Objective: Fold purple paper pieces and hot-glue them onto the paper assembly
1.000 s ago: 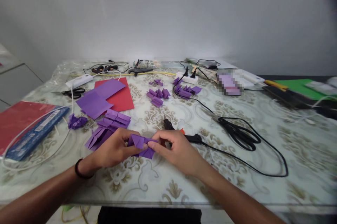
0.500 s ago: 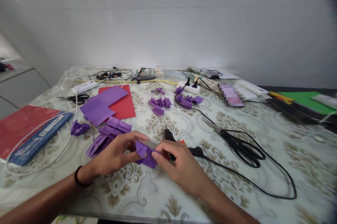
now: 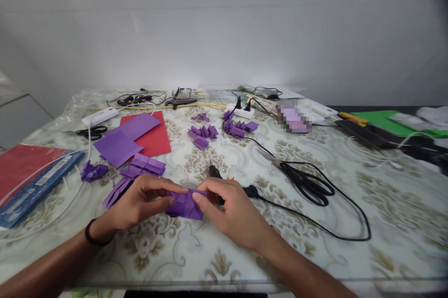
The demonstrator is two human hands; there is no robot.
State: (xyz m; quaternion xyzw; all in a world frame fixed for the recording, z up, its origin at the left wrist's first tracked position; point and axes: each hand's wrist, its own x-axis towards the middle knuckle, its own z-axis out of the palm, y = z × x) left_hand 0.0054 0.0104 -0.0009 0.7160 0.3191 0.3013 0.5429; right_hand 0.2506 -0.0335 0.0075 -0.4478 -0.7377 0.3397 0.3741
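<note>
A folded piece of purple paper (image 3: 187, 207) is held between both hands, just above the near part of the table. My left hand (image 3: 145, 197) grips its left side between thumb and fingers. On the right, my right hand (image 3: 227, 207) pinches its upper right edge. Behind the right hand lies a black glue gun (image 3: 214, 172), partly hidden, its nozzle pointing away. Beyond the left hand is a pile of folded purple papers (image 3: 149, 164), with a crumpled purple paper (image 3: 93, 171) to its left.
Flat purple sheets (image 3: 119, 142) overlap a red sheet (image 3: 157, 137). Small folded purple pieces (image 3: 203, 135) sit mid-table. Black-handled scissors (image 3: 308, 183) lie at right inside the glue gun's cord (image 3: 366, 223). A white power strip (image 3: 241, 111) and a phone (image 3: 294, 118) are farther back.
The flap that stood up on the folded purple paper now lies flatter, with the left fingers over its top edge. The whole view has shifted slightly.
</note>
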